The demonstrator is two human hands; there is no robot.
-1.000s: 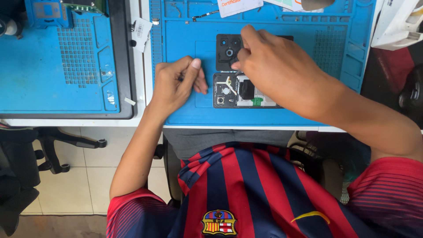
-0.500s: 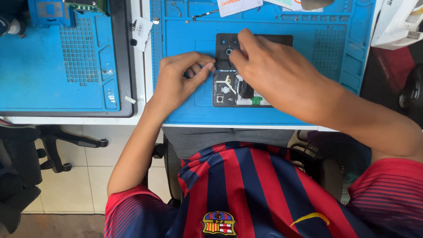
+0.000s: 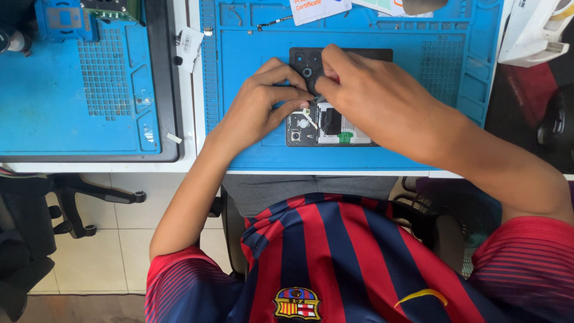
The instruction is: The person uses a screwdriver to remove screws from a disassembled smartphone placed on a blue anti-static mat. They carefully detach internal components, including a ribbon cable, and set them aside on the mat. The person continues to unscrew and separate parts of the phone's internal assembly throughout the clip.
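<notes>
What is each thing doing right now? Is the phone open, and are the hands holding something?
Phone: opened, insides showing, lying flat on the mat.
Black back cover: taken off, lying flat above the phone.
Left hand: fingers curled, resting on the phone's left end.
Right hand: pinching a small tool at the phone.
Blue mat: flat on the table.

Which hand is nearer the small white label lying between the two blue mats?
Left. The left hand lies just right of the white label, on the opened phone; the right hand is farther right.
</notes>
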